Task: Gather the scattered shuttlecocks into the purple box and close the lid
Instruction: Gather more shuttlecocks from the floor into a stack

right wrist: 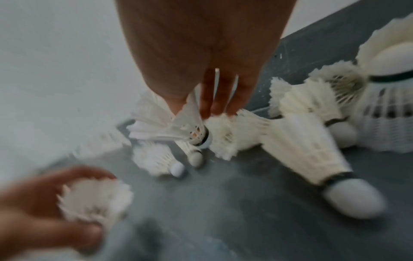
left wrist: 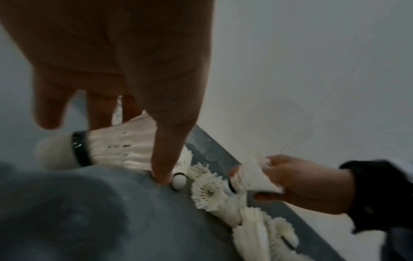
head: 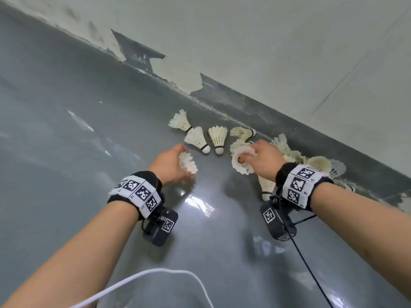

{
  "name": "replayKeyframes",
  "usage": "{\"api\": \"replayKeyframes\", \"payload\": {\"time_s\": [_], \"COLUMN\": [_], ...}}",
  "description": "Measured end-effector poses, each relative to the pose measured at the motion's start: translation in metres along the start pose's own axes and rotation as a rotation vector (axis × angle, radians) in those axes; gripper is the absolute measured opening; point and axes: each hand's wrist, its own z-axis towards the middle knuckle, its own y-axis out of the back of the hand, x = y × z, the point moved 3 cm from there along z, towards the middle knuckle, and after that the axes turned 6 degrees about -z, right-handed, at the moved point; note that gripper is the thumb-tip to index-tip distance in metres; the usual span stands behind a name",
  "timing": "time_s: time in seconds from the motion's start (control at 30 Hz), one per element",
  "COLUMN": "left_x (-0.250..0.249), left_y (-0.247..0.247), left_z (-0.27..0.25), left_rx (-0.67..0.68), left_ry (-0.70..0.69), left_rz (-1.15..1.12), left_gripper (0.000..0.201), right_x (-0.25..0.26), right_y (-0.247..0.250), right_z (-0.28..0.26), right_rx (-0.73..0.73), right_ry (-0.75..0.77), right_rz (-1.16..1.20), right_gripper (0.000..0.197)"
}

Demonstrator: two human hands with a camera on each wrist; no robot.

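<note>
My left hand (head: 174,160) grips a white feather shuttlecock (head: 188,162) just above the grey floor; in the left wrist view its fingers (left wrist: 163,159) curl over that shuttlecock (left wrist: 116,148). My right hand (head: 258,152) pinches another shuttlecock (head: 241,162) by its feathers, shown as shuttlecock (right wrist: 170,127) in the right wrist view. Three loose shuttlecocks (head: 198,138) lie on the floor between and beyond the hands. A pile of several more shuttlecocks (head: 311,163) lies along the wall under and past my right wrist. The purple box is in no view.
The wall (head: 266,52) with peeling paint and a dark grey skirting (head: 244,107) runs diagonally right behind the shuttlecocks. A white cable (head: 155,272) and a black cable (head: 309,265) hang below my wrists. Glossy grey floor (head: 66,152) stretches to the left.
</note>
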Motion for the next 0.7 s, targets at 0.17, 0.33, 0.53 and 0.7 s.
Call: {"api": "replayKeyframes", "payload": {"time_s": [0.17,0.33,0.53,0.7], "left_x": [-0.059,-0.104,-0.129,-0.105], "left_y": [-0.031,-0.062,-0.088,-0.096], "left_z": [-0.014,-0.015,-0.013,-0.008], "left_rx": [-0.063,-0.070,-0.041,-0.082], "left_ry": [-0.108,-0.211,-0.367,-0.281], "left_rz": [-0.307,-0.477,-0.478,-0.425], "left_gripper": [0.073,0.074,0.087,0.073], "right_x": [0.029,0.025,-0.021,-0.056], "right_y": [0.030,0.030,0.042,0.046], "right_z": [0.003,-0.002,-0.008,-0.012], "right_rx": [-0.009,0.140,0.087,0.127], "right_ry": [0.034,0.072,-0.132,-0.102], "right_rz": [0.424,0.045,0.459,0.246], "right_gripper": [0.003,0.020,0.041,0.037]}}
